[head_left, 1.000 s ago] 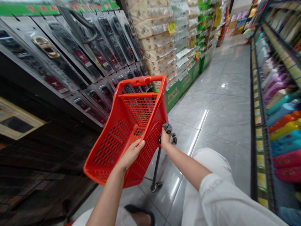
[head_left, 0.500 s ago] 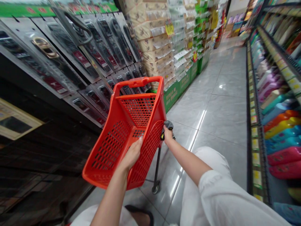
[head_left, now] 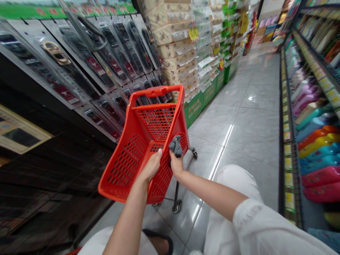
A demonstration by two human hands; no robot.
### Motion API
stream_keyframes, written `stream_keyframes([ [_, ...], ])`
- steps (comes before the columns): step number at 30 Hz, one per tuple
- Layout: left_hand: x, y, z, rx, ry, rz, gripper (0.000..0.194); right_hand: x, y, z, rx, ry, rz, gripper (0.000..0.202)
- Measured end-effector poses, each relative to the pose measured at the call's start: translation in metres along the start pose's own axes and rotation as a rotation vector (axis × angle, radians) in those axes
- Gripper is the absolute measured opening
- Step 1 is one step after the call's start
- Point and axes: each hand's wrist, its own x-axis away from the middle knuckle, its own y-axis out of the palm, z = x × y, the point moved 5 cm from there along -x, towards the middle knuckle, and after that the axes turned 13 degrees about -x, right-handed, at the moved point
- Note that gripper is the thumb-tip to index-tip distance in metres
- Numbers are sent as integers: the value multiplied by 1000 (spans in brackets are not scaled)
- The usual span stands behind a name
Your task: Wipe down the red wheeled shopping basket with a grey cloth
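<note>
A red plastic shopping cart [head_left: 123,164] stands tilted across the view, its basket holding nothing that I can see. My left hand [head_left: 152,164] is closed over the cart's near side rim, thumb along the top and fingers partly hidden. My right hand [head_left: 175,164] grips a crumpled grey cloth [head_left: 175,144] against the outside of the perforated side panel, just right of my left hand. Most of the right fingers are hidden behind the cloth and hand. Below the basket, a dark leg ends in a caster wheel [head_left: 176,206].
On the left hangs a rack of packaged belts [head_left: 75,60]. Behind the cart are stacked beige packs [head_left: 176,49] on a green printed base [head_left: 195,109]. Shelves of colourful bottles [head_left: 320,156] line the right side. Grey shiny floor tiles [head_left: 252,131] run between them.
My right hand has moved left and slightly down along the cart's side with the grey cloth. The cart's near end has shifted slightly right and up in view. My left hand keeps its grip.
</note>
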Motion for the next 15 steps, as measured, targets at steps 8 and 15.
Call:
stream_keyframes([
  [8,-6,2,5,-1,-2,37,98,-15,0,-9,3,47,79,39],
  [15,-12,-4,-2,-82,-9,99,99,35,5,-8,34,-51,-102,46],
])
